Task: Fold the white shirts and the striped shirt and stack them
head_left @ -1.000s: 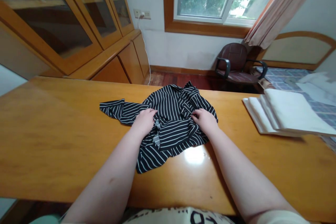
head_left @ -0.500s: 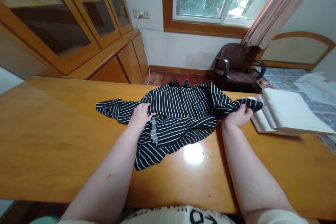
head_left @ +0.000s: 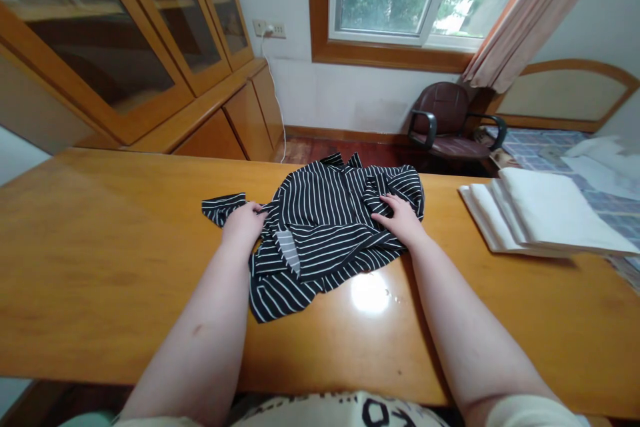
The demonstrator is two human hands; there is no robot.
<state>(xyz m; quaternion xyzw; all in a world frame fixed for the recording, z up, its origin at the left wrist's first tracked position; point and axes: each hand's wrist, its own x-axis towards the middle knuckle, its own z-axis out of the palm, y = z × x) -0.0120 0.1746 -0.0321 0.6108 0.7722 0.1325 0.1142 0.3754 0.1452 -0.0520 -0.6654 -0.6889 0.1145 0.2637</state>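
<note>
A black shirt with white stripes (head_left: 320, 203) lies crumpled on the wooden table, its collar toward the far edge. My left hand (head_left: 245, 223) is closed on the left sleeve, whose cuff end sticks out beyond my fingers. On the shirt's right side, the right sleeve is bunched over the body. My right hand (head_left: 400, 217) rests on that bunched cloth with its fingers spread. A grey inner patch of the shirt shows near the left front.
The wooden table (head_left: 125, 267) spans the view. A stack of folded white cloths (head_left: 555, 210) lies at its right. Beyond stand a dark red armchair (head_left: 445, 113), a bed with a checked cover (head_left: 535, 147) and, at left, a glass-door cabinet (head_left: 190, 73).
My right hand has moved left, folding the right sleeve onto the shirt, and its fingers have opened. My left hand has shifted left onto the left sleeve, which is drawn in.
</note>
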